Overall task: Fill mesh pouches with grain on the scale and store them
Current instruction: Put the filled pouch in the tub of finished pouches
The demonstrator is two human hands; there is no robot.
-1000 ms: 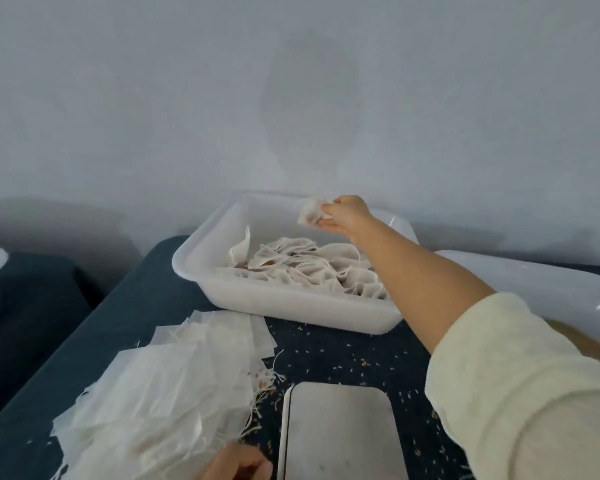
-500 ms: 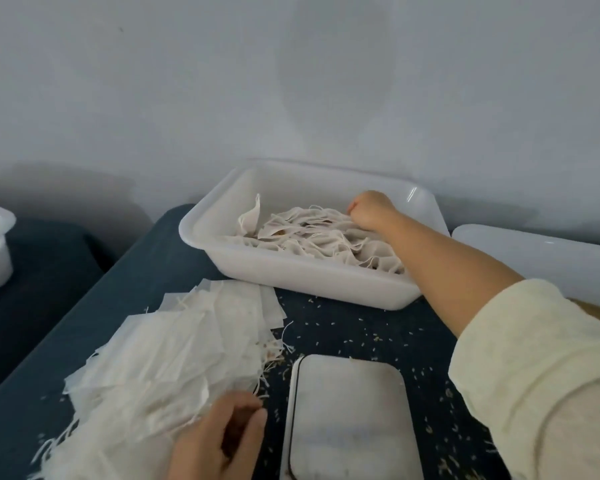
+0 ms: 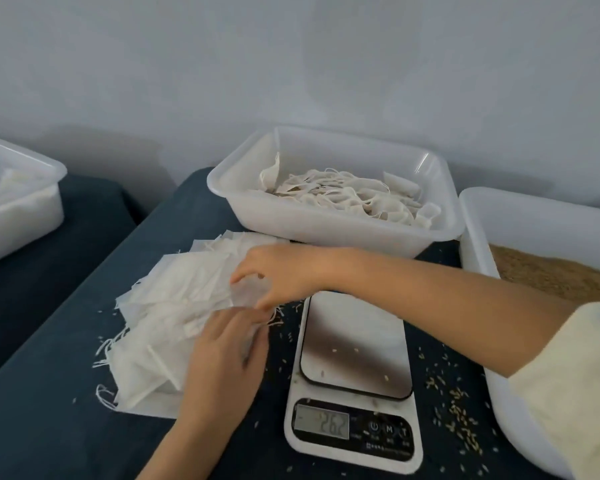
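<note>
Picking a fresh pouch: both hands working at the right edge of the loose heap of flat white mesh pouches (image 3: pixel 174 306) lying on the dark blue desk (image 3: pixel 49 427). Right hand (image 3: pixel 281 271) reaching in from the right across the top of the white digital kitchen scale (image 3: pixel 354 375), its grip partly closed, thumb and fingertips pinching the near edge of the top pouch. Left hand (image 3: pixel 226 344) coming up from below, fingers curled onto the same edge of the heap, apparently holding the lower pouches down; whether actually pinching one, cannot tell. Heap sitting just left of the scale, drawstrings trailing toward the lower left. Steel platform bare but for stray grains, just right of both hands. Brown grain in the white tub (image 3: pixel 548 275) waiting at far right, nearer the right arm. Filled pouches lying in the white rectangular plastic bin (image 3: pixel 326 233) beyond.
</note>
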